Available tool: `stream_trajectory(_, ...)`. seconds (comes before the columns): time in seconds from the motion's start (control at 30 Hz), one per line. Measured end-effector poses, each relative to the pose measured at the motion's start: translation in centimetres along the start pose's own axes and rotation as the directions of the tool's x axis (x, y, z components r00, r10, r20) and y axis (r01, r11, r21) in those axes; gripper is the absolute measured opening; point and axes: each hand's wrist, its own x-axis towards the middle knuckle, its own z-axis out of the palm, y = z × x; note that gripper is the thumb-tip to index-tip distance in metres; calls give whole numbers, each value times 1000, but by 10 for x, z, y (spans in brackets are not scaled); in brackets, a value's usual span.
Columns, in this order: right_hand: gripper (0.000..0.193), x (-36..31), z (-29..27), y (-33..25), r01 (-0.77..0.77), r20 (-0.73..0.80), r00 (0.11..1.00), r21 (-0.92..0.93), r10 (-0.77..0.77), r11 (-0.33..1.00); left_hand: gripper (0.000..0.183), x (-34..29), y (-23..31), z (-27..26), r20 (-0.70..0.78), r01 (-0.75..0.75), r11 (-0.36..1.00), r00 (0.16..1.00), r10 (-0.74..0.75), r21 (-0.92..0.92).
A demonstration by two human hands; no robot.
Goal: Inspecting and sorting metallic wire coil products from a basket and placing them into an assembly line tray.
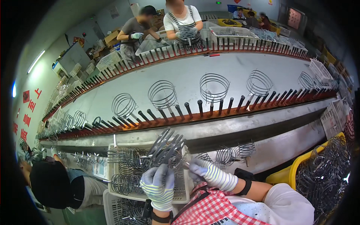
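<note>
My left hand (159, 186), in a striped knit glove, is closed, its fingertips drawn together just below a bunch of dark grey flat metal strips (165, 145). What it grips, if anything, is hidden. My right hand (213, 174), gloved alike, is closed with its fingertips on a small shiny metal piece (186, 164), whose full shape does not show. Both hands are over a white plastic crate (184, 197) with many coiled wire rings (127, 183) in it. The strips slant up out of this crate.
Ahead runs a long grey table (232, 62), edged with rows of upright black handles (200, 108). Wire coils (214, 87) stand along its near edge. At the right is a yellow bin (288, 170) full of wire pieces. Co-workers stand across the table; another person (52, 180) is at my left.
</note>
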Motion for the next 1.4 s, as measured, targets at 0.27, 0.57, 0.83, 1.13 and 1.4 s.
stream_trajectory(0.27,34,7,47,20,61,-9,998,12,-61,998,18,14,-22,0,-80,-70,993,994,78,94)
stream_trajectory(0.57,35,17,81,30,99,-93,991,0,-98,995,19,3,-46,-20,-33,-87,996,996,88,11)
stream_trajectory(0.83,33,45,108,53,175,-141,970,-173,-200,969,26,13,-72,-57,-90,38,986,995,-54,-163)
stream_trajectory(1.13,29,69,137,80,258,-154,944,-210,-292,943,16,25,-107,-87,39,243,953,970,-240,-182)
stream_trajectory(1.4,30,87,175,84,262,-161,938,-255,-308,931,17,25,-150,-116,45,57,991,998,-51,-124)
